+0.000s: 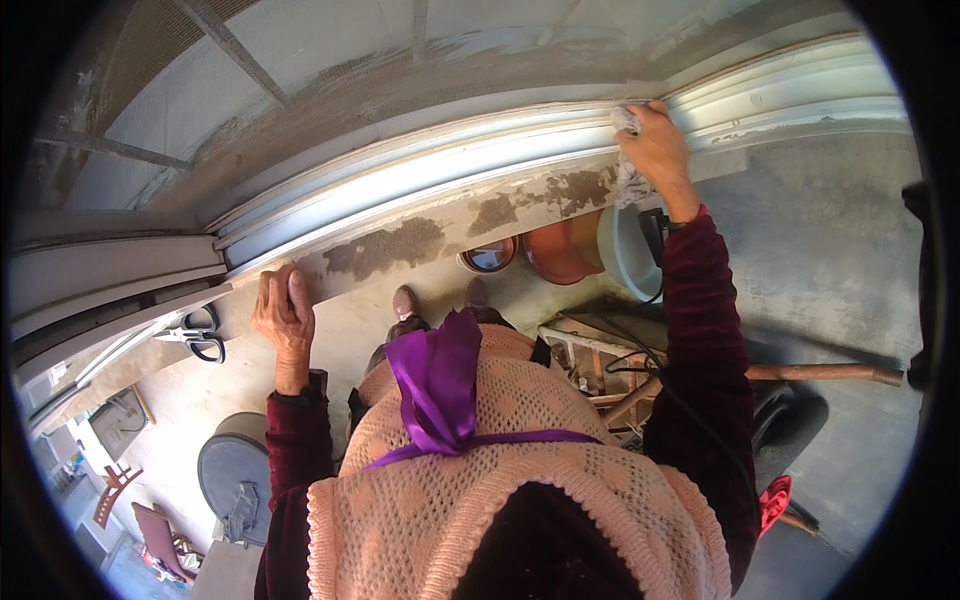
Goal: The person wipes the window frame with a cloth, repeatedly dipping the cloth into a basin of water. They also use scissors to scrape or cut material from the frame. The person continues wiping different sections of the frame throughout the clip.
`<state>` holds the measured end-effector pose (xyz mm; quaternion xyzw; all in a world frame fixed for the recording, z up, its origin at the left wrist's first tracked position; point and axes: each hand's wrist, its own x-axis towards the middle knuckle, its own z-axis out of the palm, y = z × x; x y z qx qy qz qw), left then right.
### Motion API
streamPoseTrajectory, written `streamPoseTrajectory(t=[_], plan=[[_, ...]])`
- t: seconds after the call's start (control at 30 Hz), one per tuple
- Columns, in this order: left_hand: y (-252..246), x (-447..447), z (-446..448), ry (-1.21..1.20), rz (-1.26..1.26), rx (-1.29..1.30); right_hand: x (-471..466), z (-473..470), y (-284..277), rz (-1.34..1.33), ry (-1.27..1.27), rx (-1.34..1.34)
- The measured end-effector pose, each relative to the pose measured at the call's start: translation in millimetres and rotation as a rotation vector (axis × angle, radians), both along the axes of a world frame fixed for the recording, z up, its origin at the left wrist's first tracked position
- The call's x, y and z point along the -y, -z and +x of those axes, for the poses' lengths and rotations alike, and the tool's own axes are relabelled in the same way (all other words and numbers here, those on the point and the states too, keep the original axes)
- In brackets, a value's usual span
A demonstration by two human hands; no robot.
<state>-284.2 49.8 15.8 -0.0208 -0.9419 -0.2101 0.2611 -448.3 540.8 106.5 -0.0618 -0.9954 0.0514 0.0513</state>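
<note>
My right hand (pixel 658 150) grips a crumpled grey-white rag (pixel 630 180), pressing it into the right-hand corner of a white sliding-window track (pixel 420 169). Part of the rag hangs down over the ledge. At the left, my left hand (pixel 285 306) has its fingers curled at the edge of the concrete window sill (pixel 457 236). Dark wet patches mark the sill between my hands. Scissors (pixel 196 334) with dark handles lie on the sill to the left of my left hand. Beyond the track is a dusty window screen (pixel 360 82).
Below the sill stand a reddish-brown basin (pixel 559 251), a pale blue basin (pixel 626 255) and a small bucket (pixel 489 256). A wooden frame (pixel 577 337) and a stick (pixel 825 373) are under my right arm. A lidded dark bin (pixel 229 457) stands at left. A black cable (pixel 701 424) hangs along my right sleeve.
</note>
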Motion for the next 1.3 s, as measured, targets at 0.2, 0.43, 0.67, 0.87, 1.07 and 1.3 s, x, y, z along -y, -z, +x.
streamPoseTrajectory(t=[0.2, 0.43, 0.67, 0.87, 1.07, 1.3], plan=[[-2, -6, -7, 0.013, 0.116, -0.110, 64, 12, 18, -0.164, -0.195, -0.056], [-17, 9, 14, 0.059, 0.176, -0.063, 127, 70, -1, -0.336, -0.493, -0.159], [-39, 87, 68, -0.618, 0.172, -0.304, 117, 93, 6, -0.452, -0.471, -0.319], [-13, 140, 78, -1.032, 0.954, 0.008, 98, 107, 15, -0.449, -0.409, -0.312], [12, 147, 84, -0.700, 1.482, 0.121, 80, 114, 33, -0.530, -0.357, -0.258], [13, 154, 125, -0.495, 1.645, -0.041, 61, 116, 48, -0.551, -0.297, -0.304]])
